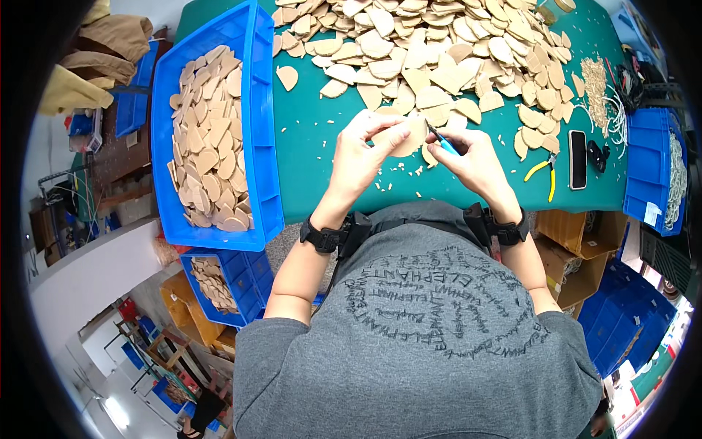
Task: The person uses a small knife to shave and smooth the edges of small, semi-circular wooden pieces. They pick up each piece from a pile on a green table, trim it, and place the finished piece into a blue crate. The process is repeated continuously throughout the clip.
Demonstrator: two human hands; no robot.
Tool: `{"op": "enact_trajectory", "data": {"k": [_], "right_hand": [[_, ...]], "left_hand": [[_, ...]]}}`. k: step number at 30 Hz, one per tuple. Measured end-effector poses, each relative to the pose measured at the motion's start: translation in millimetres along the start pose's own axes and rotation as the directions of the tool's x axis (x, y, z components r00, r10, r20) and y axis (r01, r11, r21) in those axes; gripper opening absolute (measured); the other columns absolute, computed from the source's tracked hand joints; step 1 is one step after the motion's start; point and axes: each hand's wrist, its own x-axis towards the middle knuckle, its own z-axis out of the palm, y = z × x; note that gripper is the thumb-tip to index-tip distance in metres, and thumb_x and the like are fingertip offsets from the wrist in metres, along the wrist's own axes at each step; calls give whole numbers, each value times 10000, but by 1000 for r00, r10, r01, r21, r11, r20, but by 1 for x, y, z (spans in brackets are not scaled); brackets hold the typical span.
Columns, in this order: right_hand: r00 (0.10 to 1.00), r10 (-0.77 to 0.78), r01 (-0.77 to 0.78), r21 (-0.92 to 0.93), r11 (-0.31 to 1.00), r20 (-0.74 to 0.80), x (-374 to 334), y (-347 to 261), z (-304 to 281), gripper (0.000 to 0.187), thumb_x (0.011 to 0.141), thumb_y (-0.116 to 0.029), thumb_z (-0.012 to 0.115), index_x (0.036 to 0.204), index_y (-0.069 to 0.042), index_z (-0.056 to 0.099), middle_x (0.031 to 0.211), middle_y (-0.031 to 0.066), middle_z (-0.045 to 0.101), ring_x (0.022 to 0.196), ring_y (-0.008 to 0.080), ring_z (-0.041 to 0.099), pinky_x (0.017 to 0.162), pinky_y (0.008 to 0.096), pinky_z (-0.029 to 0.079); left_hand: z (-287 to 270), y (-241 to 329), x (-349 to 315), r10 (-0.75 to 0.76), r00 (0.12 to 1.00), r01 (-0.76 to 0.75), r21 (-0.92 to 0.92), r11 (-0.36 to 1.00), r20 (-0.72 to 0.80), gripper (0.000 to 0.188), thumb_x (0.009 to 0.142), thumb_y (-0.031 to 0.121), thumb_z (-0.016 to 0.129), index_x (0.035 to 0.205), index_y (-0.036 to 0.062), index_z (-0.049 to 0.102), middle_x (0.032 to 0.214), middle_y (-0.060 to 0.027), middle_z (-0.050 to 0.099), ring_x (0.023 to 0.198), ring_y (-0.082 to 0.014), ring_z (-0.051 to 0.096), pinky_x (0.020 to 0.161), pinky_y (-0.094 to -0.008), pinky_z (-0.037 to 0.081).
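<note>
My left hand (363,152) pinches a flat tan piece with a rounded edge (412,139) between thumb and fingers, over the front of the green table. My right hand (474,162) is closed round a small blue-handled tool with a dark tip (447,144). The tip meets the right edge of the tan piece; whether the tool is a cutter or a knife cannot be made out. Just beyond both hands lies a large heap of similar tan pieces (431,55), many of them half-round. Small pale scraps are scattered around my hands.
At the left stands a big blue bin (265,146) holding many tan pieces, with a smaller blue bin (252,282) below it. Yellow-handled pliers (550,178), a phone (578,161) and shavings (596,91) lie at the right. Another blue bin (647,172) is beyond the table's right edge.
</note>
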Motion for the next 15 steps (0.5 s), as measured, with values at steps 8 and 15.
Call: {"op": "enact_trajectory", "data": {"k": [8,15], "right_hand": [[1000,4,-4,4,1000,22,2,2,0,241,811,-253,672,926,-42,682,692,30,621,614,79,530,598,238,447],[998,30,-33,45,998,63,4,2,-1,241,821,-249,666,923,-31,678,675,5,595,603,62,494,577,231,423]], "left_hand": [[-1,2,0,20,1000,-20,100,995,1,219,849,149,696,1029,24,696,934,-43,604,885,-121,598,792,-251,490],[-3,3,1,48,999,-47,149,988,-5,219,848,153,696,1028,28,699,917,-43,611,882,-118,593,781,-252,484]]}}
